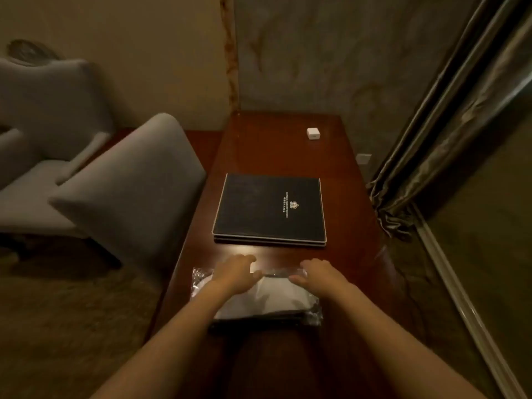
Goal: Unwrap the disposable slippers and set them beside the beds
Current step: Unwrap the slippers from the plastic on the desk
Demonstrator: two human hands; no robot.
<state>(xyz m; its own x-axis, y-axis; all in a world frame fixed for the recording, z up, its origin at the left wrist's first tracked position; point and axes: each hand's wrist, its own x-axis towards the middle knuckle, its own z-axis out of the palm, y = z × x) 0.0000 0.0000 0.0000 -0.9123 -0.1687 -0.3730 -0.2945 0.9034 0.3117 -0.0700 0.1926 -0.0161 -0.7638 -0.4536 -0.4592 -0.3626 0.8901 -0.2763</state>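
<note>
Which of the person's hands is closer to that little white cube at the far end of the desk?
The right hand. It rests on the wrapped slippers on the cube's side of the desk; the left hand rests on the same packet, further to the left.

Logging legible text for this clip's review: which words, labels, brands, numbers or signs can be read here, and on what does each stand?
Black folder on the desk: a light crest with lines of lettering beside it, too small and blurred to read.
Wrapped slippers under the left hand and right hand: no print visible on the clear wrapper.
Small white cube at the desk's far end: no marking legible.
Nothing else bears text.
</note>
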